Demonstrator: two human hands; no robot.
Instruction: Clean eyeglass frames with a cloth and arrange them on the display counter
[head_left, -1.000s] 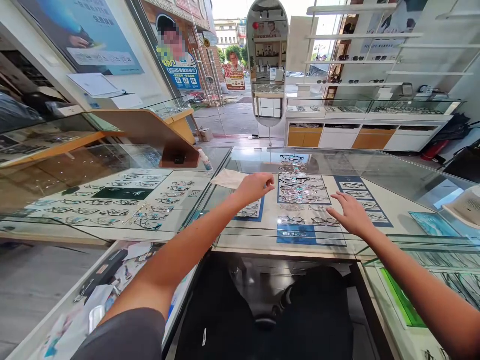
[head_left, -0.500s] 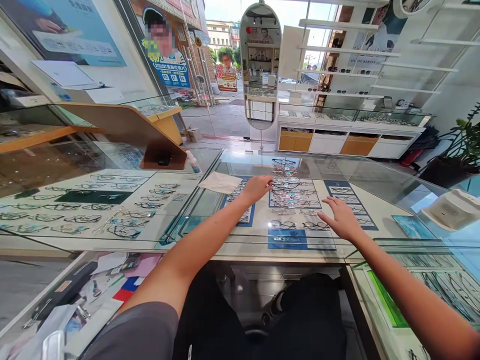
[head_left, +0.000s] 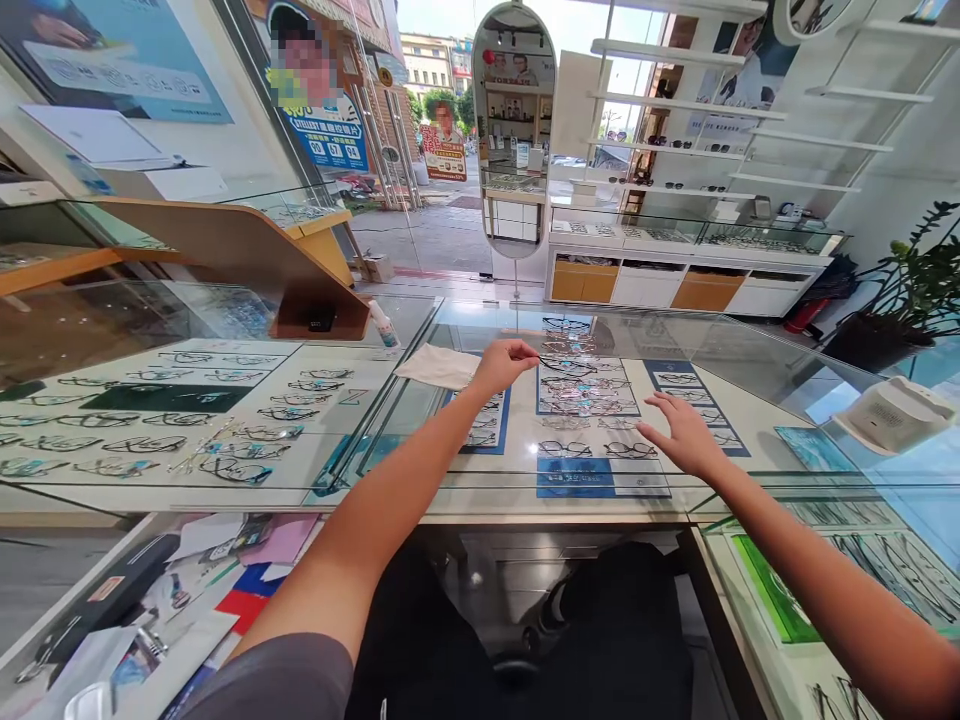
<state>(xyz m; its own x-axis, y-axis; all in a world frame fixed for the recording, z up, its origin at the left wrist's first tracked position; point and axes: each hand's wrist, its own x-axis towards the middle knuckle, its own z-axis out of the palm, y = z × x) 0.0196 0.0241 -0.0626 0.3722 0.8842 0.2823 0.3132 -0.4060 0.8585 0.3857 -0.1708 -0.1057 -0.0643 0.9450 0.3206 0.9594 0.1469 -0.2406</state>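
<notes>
My left hand (head_left: 508,366) reaches over the glass counter (head_left: 480,508), thumb and fingers pinched on the end of a dark-rimmed pair of eyeglasses (head_left: 568,367). Below and behind that pair, several more eyeglasses lie in rows on a blue-and-white display sheet, seen through reflections. To the right, my right hand (head_left: 681,432) hovers over the glass with fingers spread and nothing in them. Two pairs of clear-lensed eyeglasses (head_left: 631,451) lie just left of it. A pale cleaning cloth (head_left: 437,367) rests on the counter beside my left wrist.
A white spray bottle (head_left: 384,324) stands behind the cloth. At the right sits a beige box-shaped device (head_left: 895,415). An open drawer (head_left: 142,600) with papers and tools is at lower left. A tall oval mirror (head_left: 514,130) rises beyond the counter, near a potted plant (head_left: 877,325).
My left hand has shifted slightly left and up, and the dark eyeglasses at its fingertips show more clearly. My right hand stays nearly in place, fingers still spread. The view has turned slightly.
</notes>
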